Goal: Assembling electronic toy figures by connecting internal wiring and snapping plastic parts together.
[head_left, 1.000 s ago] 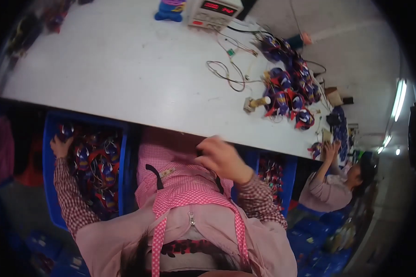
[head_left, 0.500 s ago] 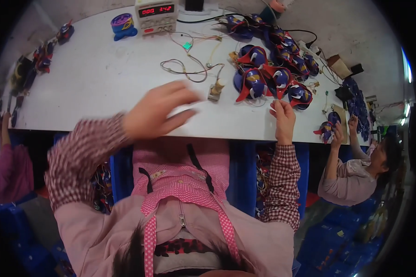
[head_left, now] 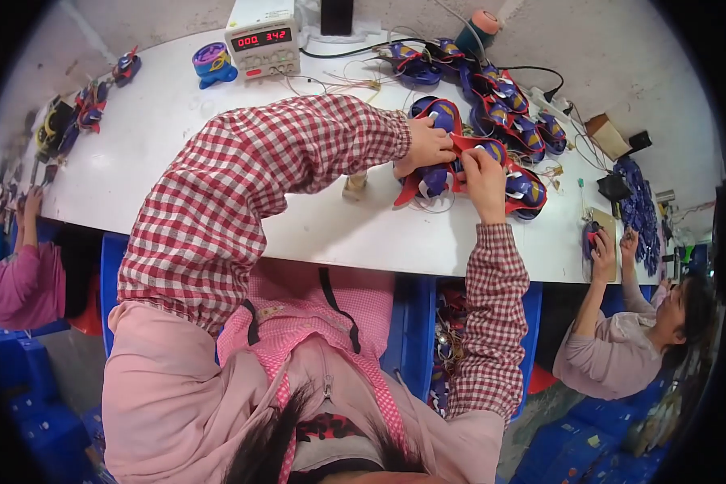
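Note:
Both my hands are at a cluster of purple domed pieces with red pointed flaps, yellow and white marks and thin wires. My left hand [head_left: 429,145] reaches across the table with its fingers curled over one purple-and-red domed piece [head_left: 434,181], partly hiding it. Close beside it, my right hand [head_left: 485,184] has thumb and fingers pinched together at that piece's right edge; whatever lies between the fingertips is too small to make out. Another domed piece [head_left: 527,192] sits just right of my right hand, and one more [head_left: 442,113] lies beyond my left hand.
A white power supply [head_left: 262,39] with a lit red display and a blue-and-purple round holder [head_left: 214,64] stand at the back. A small metal block [head_left: 355,185] is under my left forearm. More domed pieces [head_left: 500,89] fill the back right. A co-worker [head_left: 621,339] sits at right, another [head_left: 28,274] at left.
My left hand has swung right and away from me, from above the near table to the domed pieces. My right hand has shifted slightly left, beside it. The nearest piece now sits tilted.

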`<state>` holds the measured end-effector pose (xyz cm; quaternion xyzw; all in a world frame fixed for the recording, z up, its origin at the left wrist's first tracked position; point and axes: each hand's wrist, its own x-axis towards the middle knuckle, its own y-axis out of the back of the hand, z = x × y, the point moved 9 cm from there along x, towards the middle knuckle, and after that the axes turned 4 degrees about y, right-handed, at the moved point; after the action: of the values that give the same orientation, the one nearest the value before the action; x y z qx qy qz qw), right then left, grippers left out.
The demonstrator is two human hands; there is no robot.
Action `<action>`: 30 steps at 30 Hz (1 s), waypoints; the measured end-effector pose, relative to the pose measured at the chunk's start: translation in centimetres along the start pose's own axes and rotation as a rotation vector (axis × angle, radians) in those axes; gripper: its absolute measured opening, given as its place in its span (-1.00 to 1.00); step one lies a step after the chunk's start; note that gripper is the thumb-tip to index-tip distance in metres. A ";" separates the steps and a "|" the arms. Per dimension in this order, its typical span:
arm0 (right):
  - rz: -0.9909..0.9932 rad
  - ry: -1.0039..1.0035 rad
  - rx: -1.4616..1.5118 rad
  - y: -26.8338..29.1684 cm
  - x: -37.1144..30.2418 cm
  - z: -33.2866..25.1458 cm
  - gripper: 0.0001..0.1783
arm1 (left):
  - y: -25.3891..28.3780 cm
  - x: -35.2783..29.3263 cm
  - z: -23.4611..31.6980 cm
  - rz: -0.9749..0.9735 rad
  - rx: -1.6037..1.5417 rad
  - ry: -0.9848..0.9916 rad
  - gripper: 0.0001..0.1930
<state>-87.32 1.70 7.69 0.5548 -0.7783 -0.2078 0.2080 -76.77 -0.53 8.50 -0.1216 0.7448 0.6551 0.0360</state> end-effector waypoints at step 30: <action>-0.198 -0.075 0.795 5.8 -14.2 0.6 -0.83 | 1.7 -19.2 7.6 1.019 -2.027 0.293 -0.48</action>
<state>-87.91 16.95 9.12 0.6561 -0.7479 0.0701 -0.0722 -59.33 9.73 13.17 0.1459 -0.1666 0.8725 -0.4356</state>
